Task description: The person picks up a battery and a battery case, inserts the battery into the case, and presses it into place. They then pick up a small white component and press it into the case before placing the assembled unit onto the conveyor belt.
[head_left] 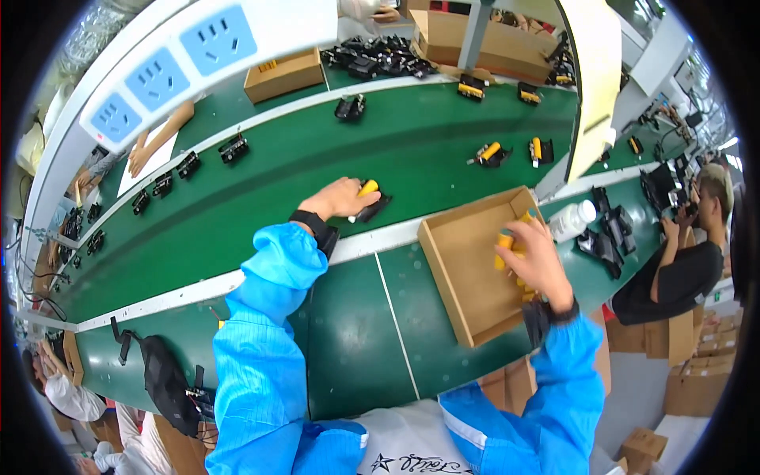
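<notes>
My left hand (336,199) reaches over the green conveyor belt (285,190) and its fingers close on a small black device (377,207) with a yellow cylindrical battery (368,188) at its top. In the shallow cardboard box (451,285) at the right, my right hand (541,258) pinches another yellow battery (503,248) between thumb and fingers. More yellow batteries lie along the box's right side, partly covered by that hand. Both my forearms are in blue sleeves.
Similar black devices (233,148) sit along the belt, some with yellow batteries (491,150). A white bottle (571,222) and black parts (608,233) lie right of the box. A black bag (168,380) rests on the bench at left. Another person (673,253) works at far right.
</notes>
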Tool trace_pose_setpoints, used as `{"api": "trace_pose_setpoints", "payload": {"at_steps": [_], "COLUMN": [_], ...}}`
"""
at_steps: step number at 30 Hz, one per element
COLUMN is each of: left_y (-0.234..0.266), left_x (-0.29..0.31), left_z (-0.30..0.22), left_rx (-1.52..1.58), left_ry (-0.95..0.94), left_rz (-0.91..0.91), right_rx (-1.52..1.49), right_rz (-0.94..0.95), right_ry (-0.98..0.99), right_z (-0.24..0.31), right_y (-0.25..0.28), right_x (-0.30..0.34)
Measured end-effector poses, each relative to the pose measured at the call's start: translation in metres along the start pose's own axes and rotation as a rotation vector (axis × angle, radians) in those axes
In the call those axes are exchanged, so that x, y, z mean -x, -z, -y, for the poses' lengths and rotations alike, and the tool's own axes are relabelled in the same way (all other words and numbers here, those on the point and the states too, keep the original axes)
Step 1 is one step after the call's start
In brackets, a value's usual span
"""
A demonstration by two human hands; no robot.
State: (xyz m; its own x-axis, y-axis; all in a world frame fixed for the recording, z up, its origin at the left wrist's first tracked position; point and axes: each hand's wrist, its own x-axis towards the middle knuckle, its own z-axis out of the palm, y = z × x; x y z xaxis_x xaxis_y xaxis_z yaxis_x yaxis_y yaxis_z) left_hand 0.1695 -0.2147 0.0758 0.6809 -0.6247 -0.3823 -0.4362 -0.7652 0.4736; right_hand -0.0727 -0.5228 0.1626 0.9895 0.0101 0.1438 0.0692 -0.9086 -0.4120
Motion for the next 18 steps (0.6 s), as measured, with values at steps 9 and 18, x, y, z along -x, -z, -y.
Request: {"api": "trace_pose_setpoints", "payload": {"at_steps": [9,18], "left_y": [0.060,0.101], "left_x": [-0.139,-0.114], "left_z": [0.031,0.031], "left_rx": [-0.134,-0.096], "left_ry": [0.308,0.270], "left_rz": [-0.710,-0.662], "right_rx": [-1.330,-1.436], "right_rz": [-0.570,-0.507], "right_ry": [-0.349,-0.455], "right_z": [0.028,0.068], "right_y": [0.001,-0.036], "right_x": [0.112,0.130]}}
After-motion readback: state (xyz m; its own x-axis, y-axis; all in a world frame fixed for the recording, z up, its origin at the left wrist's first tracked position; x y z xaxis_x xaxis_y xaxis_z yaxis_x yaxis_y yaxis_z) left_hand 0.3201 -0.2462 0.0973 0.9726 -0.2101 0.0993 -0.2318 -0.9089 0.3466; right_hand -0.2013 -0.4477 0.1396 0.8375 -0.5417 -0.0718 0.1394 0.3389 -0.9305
